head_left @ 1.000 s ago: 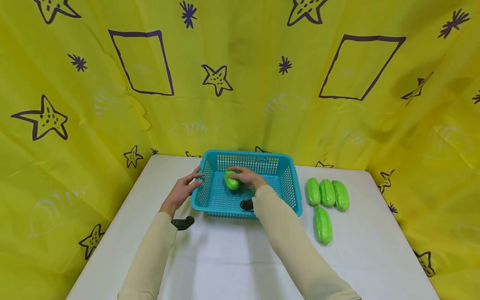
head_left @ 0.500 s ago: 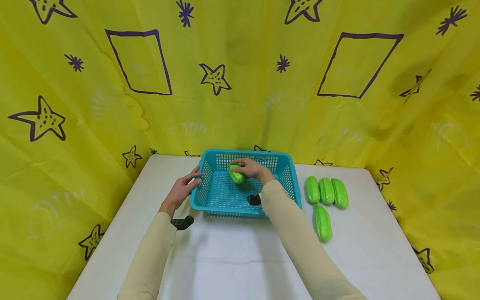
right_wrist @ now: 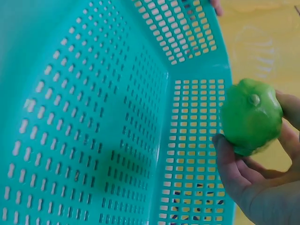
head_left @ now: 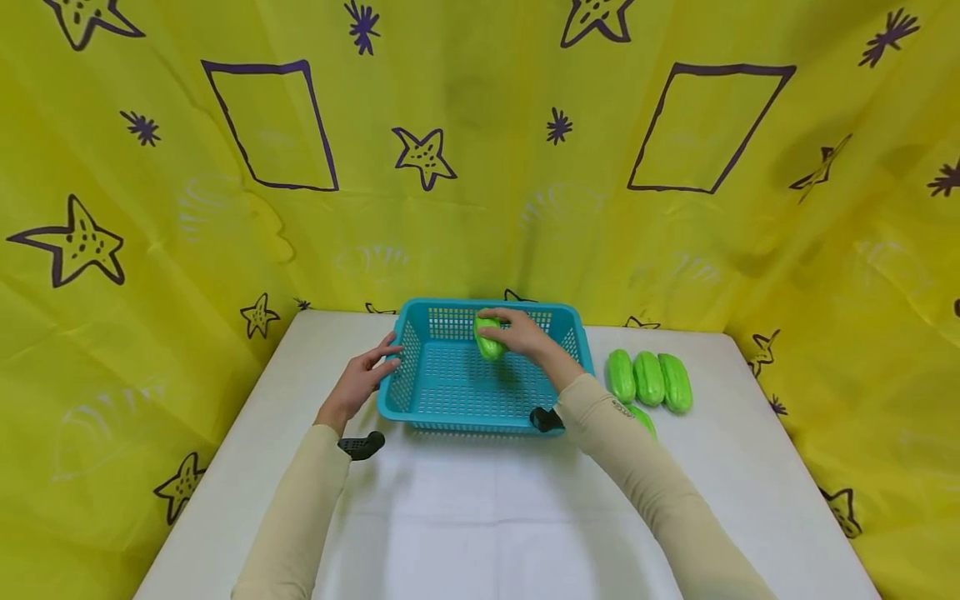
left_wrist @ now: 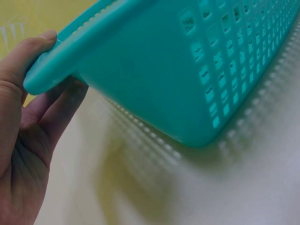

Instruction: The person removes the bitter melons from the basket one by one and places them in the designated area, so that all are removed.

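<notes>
My right hand (head_left: 519, 335) holds a green ridged gourd (head_left: 489, 340) above the floor of the turquoise plastic basket (head_left: 480, 427), towards its back wall. Seen from the right wrist, the gourd (right_wrist: 252, 117) points its stubby stem end at the camera, pinched between thumb and fingers and apart from the mesh. At the basket's left side, my left hand (head_left: 358, 382) grips the rim. The left wrist view has the thumb over the rim (left_wrist: 51, 70) and the fingers beneath it.
Three similar gourds (head_left: 649, 379) lie in a row on the white table (head_left: 450, 533), right of the basket. Another gourd (head_left: 642, 420) is partly hidden by my right sleeve. A yellow patterned curtain (head_left: 480, 225) closes off the back and sides.
My right hand has lifted the gourd off the basket floor and carried it up and to the right. The left hand has stayed at the rim.
</notes>
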Demonstrator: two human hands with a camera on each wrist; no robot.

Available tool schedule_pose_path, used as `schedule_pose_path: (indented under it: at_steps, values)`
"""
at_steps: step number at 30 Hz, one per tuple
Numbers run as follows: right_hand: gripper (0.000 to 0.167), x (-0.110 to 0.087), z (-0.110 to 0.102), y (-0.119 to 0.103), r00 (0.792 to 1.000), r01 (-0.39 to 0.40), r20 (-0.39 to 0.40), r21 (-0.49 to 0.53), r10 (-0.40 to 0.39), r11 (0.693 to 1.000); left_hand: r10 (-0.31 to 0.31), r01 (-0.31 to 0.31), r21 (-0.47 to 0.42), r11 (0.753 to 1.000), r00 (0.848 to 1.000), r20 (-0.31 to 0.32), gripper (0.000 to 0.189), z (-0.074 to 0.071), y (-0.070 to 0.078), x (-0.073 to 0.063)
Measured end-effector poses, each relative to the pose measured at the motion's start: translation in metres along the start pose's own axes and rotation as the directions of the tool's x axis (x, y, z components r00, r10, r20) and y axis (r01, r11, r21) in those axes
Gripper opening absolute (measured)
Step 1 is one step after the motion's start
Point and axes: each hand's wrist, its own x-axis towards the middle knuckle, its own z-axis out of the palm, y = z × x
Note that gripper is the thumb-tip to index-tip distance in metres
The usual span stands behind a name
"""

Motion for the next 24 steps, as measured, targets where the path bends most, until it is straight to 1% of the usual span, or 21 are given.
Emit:
schedule_pose_path:
  at_steps: [4,9,11,13,17,21,24]
  values:
    - [0.049,-0.013,-0.004,0.000,0.999,0.007,-0.042,0.079,-0.004,0.997,-0.005,0.005,-0.003,1.000,1.000,-0.005,0.046,0.000,0.000,0.000]
    - [0.047,-0.037,-0.008,0.003,0.995,0.026,-0.099,0.131,-0.013,0.991,-0.002,0.002,-0.014,1.000,1.000,0.000,0.046,0.001,0.001,-0.001]
    - [0.047,-0.049,-0.012,0.005,0.992,0.044,-0.121,0.099,-0.031,0.994,0.006,-0.006,-0.019,1.000,1.000,0.002,0.046,0.001,-0.002,0.001]
    - [0.046,-0.060,-0.015,0.007,0.989,0.074,-0.133,0.064,-0.065,0.995,0.014,-0.014,-0.022,1.000,1.000,0.000,0.045,0.001,-0.008,0.004]
    - [0.047,-0.080,-0.024,0.014,0.978,0.119,-0.172,-0.016,-0.120,0.993,0.028,-0.028,0.010,1.000,0.999,-0.017,0.045,-0.001,-0.022,0.012]
    - [0.049,-0.099,-0.033,0.023,0.969,0.108,-0.218,-0.043,-0.115,0.993,0.029,-0.028,0.045,0.999,0.999,-0.028,0.048,-0.002,-0.029,0.015]
    - [0.050,-0.113,-0.039,0.030,0.966,0.092,-0.242,-0.009,-0.091,0.996,0.026,-0.024,0.045,0.999,0.999,-0.031,0.048,-0.002,-0.030,0.015]
